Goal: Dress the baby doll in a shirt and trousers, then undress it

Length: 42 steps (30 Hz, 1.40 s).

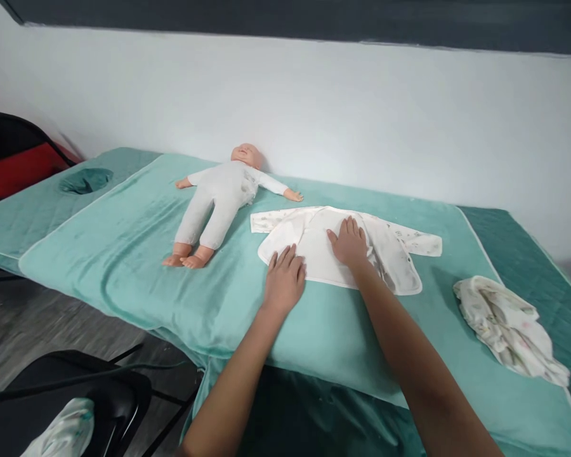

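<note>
small white garment lay spread on the green cover, sleeves out toward roughly nine and three o'clock. the person's left hand rested palm down at the garment's eight o'clock edge; the right hand lay flat near its middle, at two o'clock from the left. both were open, fingers extended, not closed on the fabric. doll in white lay face up at ten o'clock from the garment; crumpled printed cloth sat at four, black chair at eight.
</note>
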Each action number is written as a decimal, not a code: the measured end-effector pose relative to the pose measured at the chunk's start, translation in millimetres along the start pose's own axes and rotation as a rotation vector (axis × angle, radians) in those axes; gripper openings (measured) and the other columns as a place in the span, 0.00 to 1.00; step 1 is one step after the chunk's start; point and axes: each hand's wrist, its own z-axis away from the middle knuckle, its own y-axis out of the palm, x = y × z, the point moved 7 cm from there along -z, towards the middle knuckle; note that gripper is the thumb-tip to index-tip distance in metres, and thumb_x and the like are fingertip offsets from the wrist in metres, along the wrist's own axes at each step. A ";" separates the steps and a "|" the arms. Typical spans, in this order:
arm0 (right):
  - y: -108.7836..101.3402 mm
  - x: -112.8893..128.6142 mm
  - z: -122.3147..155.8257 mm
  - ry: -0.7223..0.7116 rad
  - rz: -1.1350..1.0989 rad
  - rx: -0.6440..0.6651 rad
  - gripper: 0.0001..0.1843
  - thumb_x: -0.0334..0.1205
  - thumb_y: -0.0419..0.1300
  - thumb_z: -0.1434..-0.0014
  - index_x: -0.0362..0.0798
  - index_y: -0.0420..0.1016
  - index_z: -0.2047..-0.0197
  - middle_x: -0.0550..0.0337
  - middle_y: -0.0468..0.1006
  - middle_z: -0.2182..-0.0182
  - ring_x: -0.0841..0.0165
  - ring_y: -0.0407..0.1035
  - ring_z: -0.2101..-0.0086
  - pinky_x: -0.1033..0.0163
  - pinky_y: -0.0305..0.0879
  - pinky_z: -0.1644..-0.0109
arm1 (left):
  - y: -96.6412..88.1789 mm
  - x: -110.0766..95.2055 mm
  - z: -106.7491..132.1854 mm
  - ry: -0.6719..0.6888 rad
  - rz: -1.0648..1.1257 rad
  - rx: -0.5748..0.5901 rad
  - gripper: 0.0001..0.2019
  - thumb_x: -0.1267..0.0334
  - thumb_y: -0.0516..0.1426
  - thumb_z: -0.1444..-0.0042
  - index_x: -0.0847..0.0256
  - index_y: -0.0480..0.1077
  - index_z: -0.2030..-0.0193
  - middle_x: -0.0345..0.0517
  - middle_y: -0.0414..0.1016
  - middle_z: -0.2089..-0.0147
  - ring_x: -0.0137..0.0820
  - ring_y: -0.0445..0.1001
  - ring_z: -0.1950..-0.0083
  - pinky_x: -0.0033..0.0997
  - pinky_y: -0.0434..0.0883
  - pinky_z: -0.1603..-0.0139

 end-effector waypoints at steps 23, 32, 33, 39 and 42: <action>-52.2 -33.6 122.7 -0.066 0.014 -0.076 0.32 0.53 0.46 0.29 0.38 0.64 0.34 0.38 0.61 0.32 0.48 0.55 0.33 0.44 0.57 0.32 | -11.3 0.9 18.5 -0.012 0.032 -0.054 0.08 0.63 0.51 0.32 0.59 0.71 0.60 0.52 0.73 0.35 0.43 0.67 0.31 0.54 0.61 0.28; -82.3 -42.4 162.1 -0.242 -0.036 -0.116 0.15 0.43 0.49 0.29 0.53 0.70 0.66 0.52 0.74 0.67 0.55 0.67 0.61 0.50 0.67 0.52 | -11.9 0.5 18.4 -0.011 0.032 -0.052 0.08 0.63 0.51 0.32 0.59 0.70 0.59 0.52 0.73 0.36 0.42 0.67 0.32 0.53 0.61 0.28; -82.5 -43.2 162.4 -0.254 -0.028 -0.113 0.15 0.43 0.49 0.29 0.53 0.70 0.67 0.52 0.74 0.68 0.56 0.67 0.62 0.50 0.66 0.53 | -12.0 0.4 18.4 -0.011 0.031 -0.051 0.08 0.63 0.51 0.32 0.59 0.70 0.59 0.52 0.73 0.36 0.42 0.67 0.32 0.53 0.61 0.28; -87.3 -40.1 163.7 -0.266 0.044 -0.203 0.15 0.41 0.51 0.29 0.51 0.71 0.68 0.52 0.75 0.68 0.57 0.68 0.62 0.53 0.65 0.57 | -12.9 0.4 17.5 -0.018 0.043 -0.062 0.08 0.63 0.51 0.32 0.60 0.70 0.60 0.54 0.73 0.37 0.43 0.68 0.33 0.54 0.61 0.28; -93.1 -26.7 161.8 -0.291 -0.010 -0.297 0.11 0.40 0.53 0.30 0.49 0.72 0.63 0.52 0.78 0.62 0.58 0.70 0.59 0.53 0.66 0.55 | -13.7 1.9 18.0 -0.040 0.073 -0.080 0.07 0.63 0.52 0.32 0.60 0.68 0.61 0.56 0.73 0.38 0.44 0.69 0.34 0.54 0.62 0.29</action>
